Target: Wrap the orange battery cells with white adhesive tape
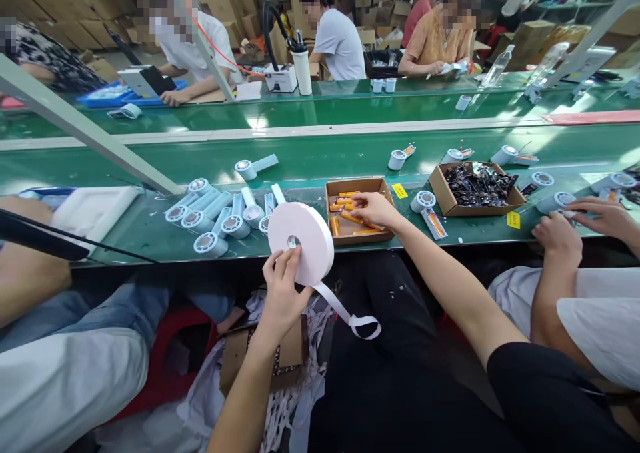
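My left hand (286, 290) grips a large roll of white tape (300, 240), fingers at its core and thumb near its lower edge. A loose tape end (367, 326) hangs from the roll and curls over my lap. My right hand (375, 210) reaches into a small cardboard box (363, 240) of orange cylindrical batteries (335, 225). Its fingertips are pinched together at one battery, partly hidden by the fingers. Left of the roll lie several light-blue handheld fan bodies (207, 216) with round white heads, in a cluster on the green bench.
A second cardboard box (473, 208) holds dark small parts. Another fan body with an orange battery in its handle (433, 220) lies between the boxes. More fan bodies (400, 160) stand on the green belt (320, 153). A co-worker's hands (565, 230) work at right; another person sits at left.
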Demonstrator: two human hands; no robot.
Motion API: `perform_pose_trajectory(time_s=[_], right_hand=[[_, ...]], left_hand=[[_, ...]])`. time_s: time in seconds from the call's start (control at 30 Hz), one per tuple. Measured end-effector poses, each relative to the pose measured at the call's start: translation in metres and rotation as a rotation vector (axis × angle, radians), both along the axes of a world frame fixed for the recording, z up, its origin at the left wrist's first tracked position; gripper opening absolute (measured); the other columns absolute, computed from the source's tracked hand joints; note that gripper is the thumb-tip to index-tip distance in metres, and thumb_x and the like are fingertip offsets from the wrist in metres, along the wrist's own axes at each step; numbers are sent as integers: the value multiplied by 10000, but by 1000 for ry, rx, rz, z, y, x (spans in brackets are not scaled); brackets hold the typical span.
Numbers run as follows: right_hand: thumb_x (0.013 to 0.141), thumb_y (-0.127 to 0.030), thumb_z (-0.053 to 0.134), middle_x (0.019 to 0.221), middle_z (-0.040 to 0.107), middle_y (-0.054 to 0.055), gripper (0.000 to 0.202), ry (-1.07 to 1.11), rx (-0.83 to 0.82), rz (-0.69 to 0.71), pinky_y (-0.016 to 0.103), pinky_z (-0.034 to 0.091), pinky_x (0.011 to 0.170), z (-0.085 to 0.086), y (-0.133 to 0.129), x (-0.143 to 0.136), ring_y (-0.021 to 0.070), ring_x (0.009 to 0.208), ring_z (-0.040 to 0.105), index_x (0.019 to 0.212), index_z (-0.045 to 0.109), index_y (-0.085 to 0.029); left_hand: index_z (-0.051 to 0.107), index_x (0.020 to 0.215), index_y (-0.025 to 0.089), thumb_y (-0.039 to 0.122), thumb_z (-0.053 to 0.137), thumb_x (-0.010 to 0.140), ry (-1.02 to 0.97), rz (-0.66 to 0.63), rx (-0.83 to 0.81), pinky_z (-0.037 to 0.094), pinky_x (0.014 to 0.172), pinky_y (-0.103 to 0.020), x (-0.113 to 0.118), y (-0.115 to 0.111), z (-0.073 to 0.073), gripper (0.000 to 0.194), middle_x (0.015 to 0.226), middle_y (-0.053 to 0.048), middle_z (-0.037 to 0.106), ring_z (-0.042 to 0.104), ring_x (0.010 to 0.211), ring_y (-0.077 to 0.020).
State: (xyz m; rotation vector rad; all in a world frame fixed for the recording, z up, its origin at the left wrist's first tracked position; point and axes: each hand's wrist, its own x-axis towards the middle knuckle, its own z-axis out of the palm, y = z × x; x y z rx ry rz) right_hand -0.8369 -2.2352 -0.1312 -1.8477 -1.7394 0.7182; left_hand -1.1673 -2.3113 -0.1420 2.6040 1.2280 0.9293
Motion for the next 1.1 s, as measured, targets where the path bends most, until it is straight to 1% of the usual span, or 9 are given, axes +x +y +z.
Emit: perform_pose_trajectory(time_s=[0.1, 0.17, 0.3, 0.43, 0.5, 0.6, 0.73, 0.93, 1.1], right_hand=[[910, -251, 697, 1266, 765, 122, 420, 303, 129, -79, 326, 586, 950, 4, -14, 15, 213, 1069, 741, 1313, 717, -131], [953, -254, 647, 1259, 771, 108, 362, 299, 87, -8, 318, 588, 933, 6, -21, 20, 212, 1059, 747, 1288, 725, -141], [931, -186, 667, 1087, 806, 127, 242, -190, -80, 178, 353, 567, 935, 7, -19, 17, 263, 1015, 747, 1139, 780, -134], [896, -72, 622, 1233, 736, 244, 246, -366, -2, 126, 442, 473, 1088, 11, -10, 10, 354, 1264, 635, 1086, 779, -82], [927, -115, 617, 1259, 741, 204, 306, -253, 52, 83, 427, 489, 1085, 15, -13, 11, 318, 1246, 655, 1202, 751, -114], [956, -222, 635, 1261, 768, 127, 452, 201, 85, -1, 393, 558, 1036, 21, -35, 16, 258, 1169, 717, 1403, 657, -157], [926, -288, 674, 1328, 745, 108, 545, 615, 82, 78, 424, 576, 1065, 33, -77, 16, 269, 1242, 698, 1455, 636, -162], [903, -340, 726, 1264, 774, 75, 532, 540, 155, 54, 457, 609, 1028, 55, -107, 18, 281, 1140, 735, 1420, 685, -224], [926, -340, 707, 958, 820, 24, 458, 448, 119, 98, 418, 644, 917, 53, -114, 21, 245, 925, 765, 1367, 722, -216]], left_hand=[[282, 1650, 314, 154, 673, 835, 52, 1, -19, 404, 1184, -637, 0, -5, 2, 918, 1444, -145, 546, 412, 1382, -409], [275, 1653, 319, 152, 670, 829, 74, -13, -45, 406, 1183, -642, 1, -7, 1, 929, 1457, -143, 540, 406, 1383, -410], [299, 1647, 284, 186, 682, 826, 84, -53, -90, 409, 1181, -636, 13, -5, -3, 911, 1460, -149, 539, 403, 1373, -406], [293, 1648, 272, 179, 685, 824, 108, -88, -75, 404, 1176, -640, 25, -4, -4, 917, 1455, -154, 538, 399, 1363, -411], [276, 1654, 285, 155, 678, 822, 120, -90, -56, 405, 1173, -639, 27, -5, -1, 933, 1446, -152, 544, 400, 1362, -414], [288, 1654, 287, 128, 662, 831, 155, -76, -27, 401, 1173, -634, 24, -9, 3, 918, 1434, -149, 563, 400, 1371, -420], [360, 1633, 267, 105, 650, 856, 213, -99, 17, 405, 1171, -605, 21, -11, 7, 844, 1411, -140, 597, 393, 1381, -421], [426, 1608, 222, 59, 649, 856, 266, -182, 67, 403, 1169, -562, 30, -12, 15, 800, 1405, -135, 632, 382, 1387, -405], [529, 1549, 214, 53, 645, 861, 302, -170, 85, 399, 1167, -522, 37, -13, 24, 716, 1407, -114, 650, 408, 1346, -381]])
